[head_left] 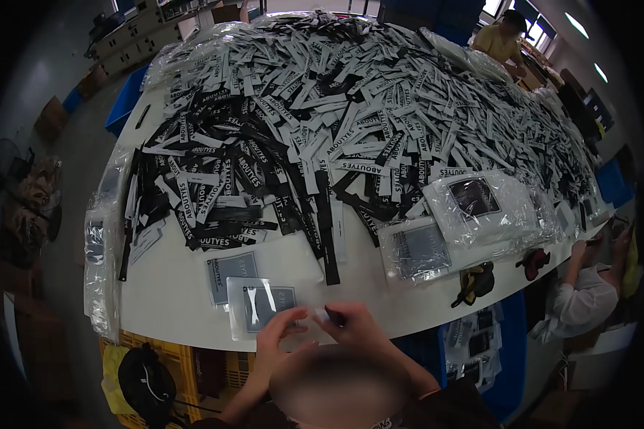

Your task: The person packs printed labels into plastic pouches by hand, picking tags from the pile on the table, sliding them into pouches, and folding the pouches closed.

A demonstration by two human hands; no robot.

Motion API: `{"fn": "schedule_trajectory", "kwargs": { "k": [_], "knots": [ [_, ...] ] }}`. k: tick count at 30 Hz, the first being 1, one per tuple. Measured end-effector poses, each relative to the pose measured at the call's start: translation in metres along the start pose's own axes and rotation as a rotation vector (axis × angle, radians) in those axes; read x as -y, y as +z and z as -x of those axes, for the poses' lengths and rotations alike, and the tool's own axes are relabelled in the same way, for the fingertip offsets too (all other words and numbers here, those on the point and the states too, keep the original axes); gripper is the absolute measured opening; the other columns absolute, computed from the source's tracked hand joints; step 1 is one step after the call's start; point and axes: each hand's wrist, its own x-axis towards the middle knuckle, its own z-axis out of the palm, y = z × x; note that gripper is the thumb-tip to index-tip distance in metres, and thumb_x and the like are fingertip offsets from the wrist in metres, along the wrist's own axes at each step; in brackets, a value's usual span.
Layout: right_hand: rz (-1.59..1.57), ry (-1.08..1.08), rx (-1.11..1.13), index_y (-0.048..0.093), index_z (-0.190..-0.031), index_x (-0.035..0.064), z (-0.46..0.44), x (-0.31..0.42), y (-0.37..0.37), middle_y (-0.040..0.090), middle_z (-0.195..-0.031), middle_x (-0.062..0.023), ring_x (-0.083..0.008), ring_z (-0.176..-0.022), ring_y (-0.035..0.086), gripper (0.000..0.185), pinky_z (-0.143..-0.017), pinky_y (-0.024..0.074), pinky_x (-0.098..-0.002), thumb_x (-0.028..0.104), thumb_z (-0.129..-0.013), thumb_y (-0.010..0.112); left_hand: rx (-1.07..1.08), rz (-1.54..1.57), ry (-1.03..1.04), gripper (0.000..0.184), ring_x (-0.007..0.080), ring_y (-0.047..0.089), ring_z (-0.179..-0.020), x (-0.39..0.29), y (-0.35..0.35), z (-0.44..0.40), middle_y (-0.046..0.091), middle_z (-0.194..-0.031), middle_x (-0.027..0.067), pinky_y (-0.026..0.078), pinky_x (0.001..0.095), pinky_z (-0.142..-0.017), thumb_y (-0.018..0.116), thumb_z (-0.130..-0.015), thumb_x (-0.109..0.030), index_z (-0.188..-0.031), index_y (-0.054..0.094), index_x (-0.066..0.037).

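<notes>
The left hand (285,334) is curving, grip unclear, near a clear grey-panelled plastic bag (270,304) lying flat, presumably for easy reach; the right hand (350,324) is pinching a small dark object (335,317).

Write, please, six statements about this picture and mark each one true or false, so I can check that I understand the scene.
1. Strips are heaped on the white table. True.
2. All the strips are black. False: many are white with dark lettering.
3. The left hand and right hand are close together. True.
4. Both hands are deep in the heap. False: they are at the table's near edge, close to a clear packet.
5. A blue crate at the lower right holds packets. True.
6. Nobody else is in view. False: for one, a person in a yellow top is at the upper right.
</notes>
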Motion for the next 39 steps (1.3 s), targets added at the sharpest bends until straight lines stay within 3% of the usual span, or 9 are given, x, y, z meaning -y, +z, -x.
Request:
{"fn": "schedule_trajectory", "kwargs": {
  "k": [5,8,18,21,23,28,31,37,39],
  "knots": [
    [0.017,-0.155,0.077,0.056,-0.080,0.0008,-0.002,0.002,0.012,0.052,-0.067,-0.0064,-0.0153,-0.059,0.046,0.019,-0.054,0.0386,-0.0297,0.005,-0.068,0.071,-0.061,-0.328,-0.027,0.032,0.0163,0.064,-0.071,0.011,0.000,0.002,0.064,-0.079,0.0093,0.050,0.0274,-0.061,0.065,-0.075,-0.003,-0.105,0.056,0.001],
    [-0.173,-0.116,-0.018,0.058,-0.096,0.0028,-0.007,0.001,0.007,0.058,-0.082,-0.0103,-0.0212,-0.070,0.055,0.036,-0.063,0.0437,-0.0307,0.002,-0.063,0.071,-0.190,0.099,-0.032,0.024,0.0173,0.063,-0.063,0.005,0.002,-0.003,0.063,-0.073,0.0136,0.047,0.0280,-0.055,0.064,-0.075,-0.004,-0.098,0.057,0.001],
    [0.351,-0.320,-0.066,0.052,-0.119,0.0019,0.006,-0.010,0.011,0.061,-0.098,-0.0159,-0.0314,-0.086,0.060,0.065,-0.075,0.0489,-0.0350,-0.009,-0.055,0.059,-0.100,-0.635,0.197,0.020,0.0392,0.057,-0.072,-0.012,0.008,-0.012,0.056,-0.074,0.0183,0.046,0.0437,-0.060,0.064,-0.065,-0.002,-0.081,0.051,0.000],
    [0.241,-0.314,-0.152,0.055,-0.113,0.0000,0.005,-0.006,0.005,0.062,-0.099,-0.0140,-0.0259,-0.085,0.062,0.054,-0.074,0.0490,-0.0332,-0.009,-0.060,0.059,0.029,-0.712,-0.023,0.032,0.0381,0.057,-0.079,-0.018,0.003,-0.007,0.057,-0.083,0.0156,0.046,0.0428,-0.066,0.068,-0.063,-0.004,-0.090,0.051,-0.002],
    [0.124,-0.309,-0.163,0.057,-0.110,-0.0008,0.006,-0.004,0.003,0.063,-0.099,-0.0117,-0.0215,-0.083,0.062,0.047,-0.074,0.0489,-0.0315,-0.009,-0.064,0.059,-0.398,-0.715,0.399,0.048,0.0360,0.053,-0.095,-0.029,0.006,-0.010,0.054,-0.102,0.0143,0.045,0.0429,-0.079,0.072,-0.061,-0.008,-0.103,0.048,-0.005],
    [-0.670,0.151,0.079,0.056,-0.108,0.0005,0.020,-0.009,-0.003,0.061,-0.090,-0.0025,-0.0099,-0.082,0.055,0.026,-0.074,0.0451,-0.0237,0.009,-0.083,0.059,0.038,-0.593,0.583,0.089,0.0350,0.043,-0.109,-0.034,0.010,-0.015,0.041,-0.118,0.0169,0.033,0.0445,-0.097,0.085,-0.047,-0.026,-0.120,0.038,-0.002],
    [-0.509,0.243,-0.121,0.055,-0.107,-0.0001,0.020,0.004,-0.004,0.057,-0.086,-0.0022,-0.0084,-0.077,0.050,0.025,-0.075,0.0422,-0.0219,0.006,-0.083,0.060,0.002,-0.638,0.438,0.089,0.0329,0.044,-0.108,-0.011,0.024,-0.021,0.045,-0.115,0.0157,0.031,0.0472,-0.096,0.083,-0.052,-0.032,-0.124,0.040,-0.002],
    [0.018,-0.198,-0.172,0.053,-0.106,-0.0008,0.011,-0.025,-0.045,0.055,-0.115,-0.0214,-0.0220,-0.112,0.052,0.017,-0.099,0.0348,-0.0333,0.005,-0.091,0.047,0.007,-0.827,0.317,0.094,0.0321,0.043,-0.107,-0.012,0.019,-0.025,0.044,-0.117,0.0164,0.031,0.0443,-0.091,0.082,-0.053,-0.032,-0.129,0.037,0.001],
    [-0.376,-0.192,-0.251,0.052,-0.107,-0.0013,0.016,-0.017,-0.042,0.053,-0.119,-0.0230,-0.0253,-0.115,0.050,0.018,-0.102,0.0327,-0.0362,0.008,-0.093,0.044,0.042,-0.828,0.300,0.095,0.0316,0.042,-0.107,-0.011,0.020,-0.025,0.043,-0.117,0.0162,0.030,0.0438,-0.091,0.082,-0.054,-0.033,-0.129,0.036,0.001]
  ]
}}
